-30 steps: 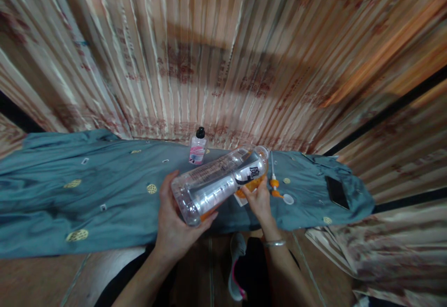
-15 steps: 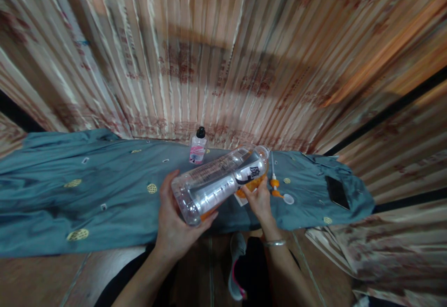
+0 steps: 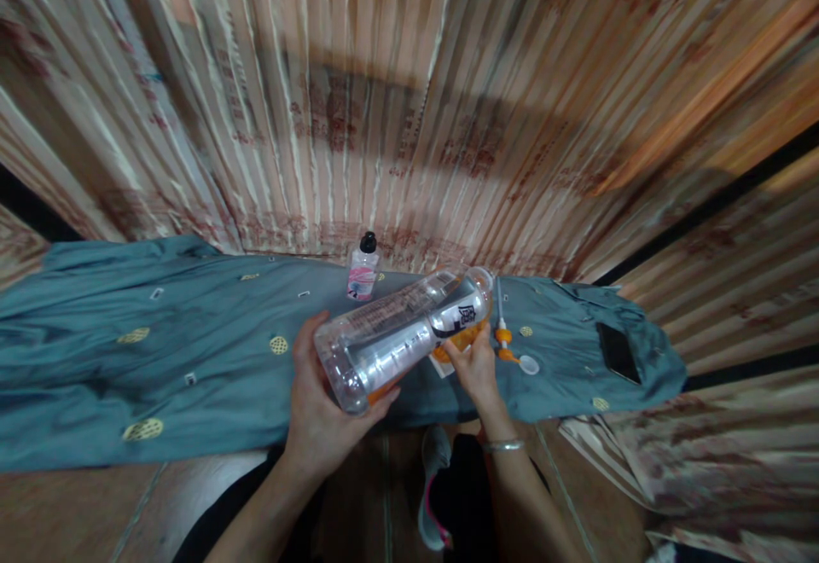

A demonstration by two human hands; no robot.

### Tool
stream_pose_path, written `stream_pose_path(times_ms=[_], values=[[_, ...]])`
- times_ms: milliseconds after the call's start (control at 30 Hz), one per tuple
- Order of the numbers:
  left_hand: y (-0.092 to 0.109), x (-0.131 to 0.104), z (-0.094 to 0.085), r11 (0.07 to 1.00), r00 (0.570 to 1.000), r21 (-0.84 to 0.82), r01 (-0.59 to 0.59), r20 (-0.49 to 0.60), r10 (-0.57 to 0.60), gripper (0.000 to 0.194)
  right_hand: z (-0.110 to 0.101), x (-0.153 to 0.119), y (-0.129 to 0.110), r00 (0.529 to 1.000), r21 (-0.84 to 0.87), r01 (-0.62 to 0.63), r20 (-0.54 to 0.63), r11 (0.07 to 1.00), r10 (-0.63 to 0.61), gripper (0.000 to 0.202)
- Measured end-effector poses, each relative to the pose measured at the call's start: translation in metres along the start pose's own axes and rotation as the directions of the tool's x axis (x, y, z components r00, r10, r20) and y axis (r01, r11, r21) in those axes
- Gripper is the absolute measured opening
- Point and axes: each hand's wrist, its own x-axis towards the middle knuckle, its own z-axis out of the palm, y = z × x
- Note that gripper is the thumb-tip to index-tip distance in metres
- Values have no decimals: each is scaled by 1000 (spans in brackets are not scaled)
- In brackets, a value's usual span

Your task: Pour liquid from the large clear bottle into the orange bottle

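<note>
A large clear plastic bottle [image 3: 390,345] with a silvery label lies tilted above the cloth, its neck end to the upper right. My left hand [image 3: 329,418] is wrapped round its base. Near the neck, my right hand [image 3: 473,367] grips an orange bottle, seen only in part behind the clear one; the two bottles' necks are close together. Whether they touch I cannot tell. Right of my right hand lie an orange pump head [image 3: 503,336] with its tube and a small white lid [image 3: 528,365].
A small bottle with a black cap [image 3: 363,269] stands at the back of the blue-green cloth [image 3: 217,324]. A black phone [image 3: 618,351] lies at the right end. A striped curtain [image 3: 384,119] hangs behind.
</note>
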Motion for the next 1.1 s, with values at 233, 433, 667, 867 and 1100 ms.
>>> stream_pose_path(times_ms=[233,433,667,867,1100], values=[[1,0,2,999,1000,-35,-21,5,22,107,-1,0,-3,1000,8,-16,5,1000,16,91],[3,1,0,1000,1000,-27,-15,20,15,105,-1,0,-3,1000,10,-14,0,1000,14,87],[2,1,1,998,999,-51,-37,8,37,105,-2,0,-2,1000,15,-3,4,1000,3,89],[0,0,0,1000,1000,-26,-1,29,2,109,-1,0,-1,1000,8,-4,11,1000,4,94],[0,-1,2,1000,1000,-14,1,2,-1,110,-1,1,-2,1000,12,-6,6,1000,6,92]])
